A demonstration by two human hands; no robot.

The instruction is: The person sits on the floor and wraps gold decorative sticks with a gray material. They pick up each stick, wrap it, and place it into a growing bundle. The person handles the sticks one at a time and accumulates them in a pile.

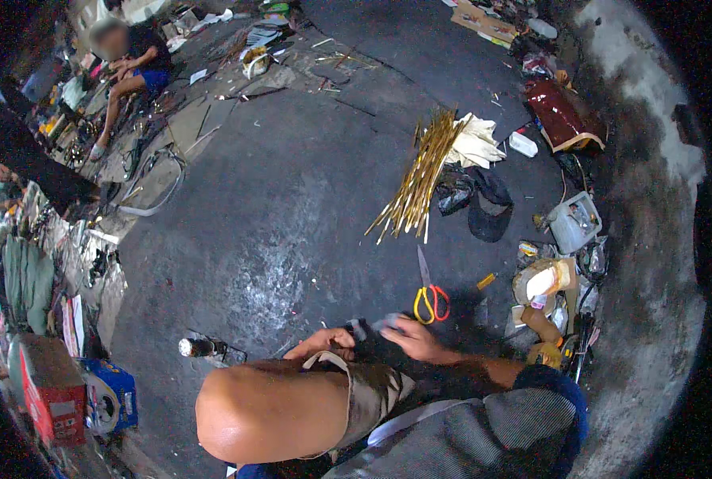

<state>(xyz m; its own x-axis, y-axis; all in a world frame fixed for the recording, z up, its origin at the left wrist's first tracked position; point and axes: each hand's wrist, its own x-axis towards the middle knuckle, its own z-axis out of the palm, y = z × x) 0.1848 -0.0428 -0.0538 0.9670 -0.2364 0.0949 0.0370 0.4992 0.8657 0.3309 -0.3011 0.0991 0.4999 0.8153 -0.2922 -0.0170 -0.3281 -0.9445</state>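
Small dark object [369,334], partly blurred, pinched low in the frame between the two hands, just above the bent knee [268,411]. Left hand [322,344] on its left side, fingers [342,337] curled together against it; right hand [413,339] on its right side, fingers [394,325] closed over the top edge. Hard to tell what the object is, beyond dark with a pale grey patch near the right fingertips. Held clear of the floor [292,207].

Yellow-and-red-handled scissors [428,294] lying on the floor just beyond the right hand, blades pointing away. Farther off, a bundle of thin golden sticks [421,176] fanned out, a pale cloth [476,142] touching its far end, a dark cap [490,209] beside it. Glossy dark-red box [562,116] at the upper right, a small white container [523,144] near it. Square translucent tub [574,222] at the right edge, a tan roll of tape [543,281] below it. Red carton [49,391] and blue box [112,395] at the lower left; a small dark bottle [200,347] lying left of the left hand.

Right forearm entering from the lower right, bent inward; left wrist tucked behind the knee, both palms turned toward each other.
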